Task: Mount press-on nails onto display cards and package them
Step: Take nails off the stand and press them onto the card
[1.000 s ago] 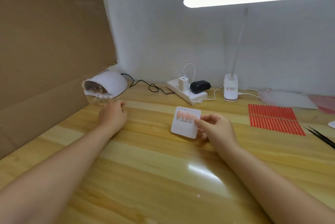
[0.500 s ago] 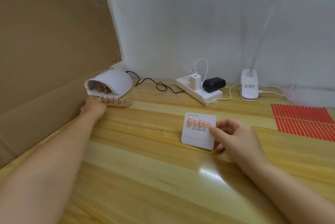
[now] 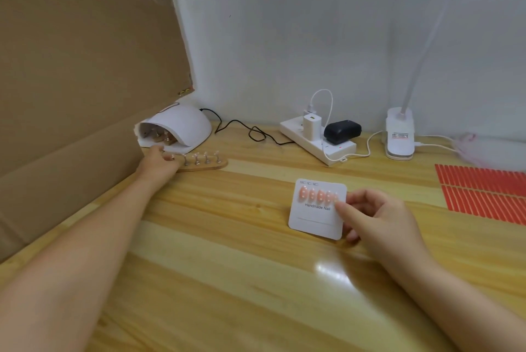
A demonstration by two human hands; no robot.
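Note:
A white display card [image 3: 314,219] printed "Handmade Nail" lies on the wooden table [image 3: 227,266], with a row of several pink press-on nails [image 3: 316,195] stuck across its top. My right hand [image 3: 378,220] holds the card's right edge, thumb on the rightmost nail. My left hand [image 3: 158,163] reaches far left and grips the left end of a wooden nail stand [image 3: 206,164] with several small metal pegs, just in front of a white nail lamp [image 3: 178,128].
A brown cardboard sheet [image 3: 79,81] leans along the left side. At the back stand a white power strip [image 3: 318,142] with chargers and a clip desk lamp [image 3: 400,135]. Red sticker sheets [image 3: 484,192] lie at the right edge.
My left hand has reached further left to the nail stand by the lamp and taken its end. My right hand stays on the card, which has barely moved.

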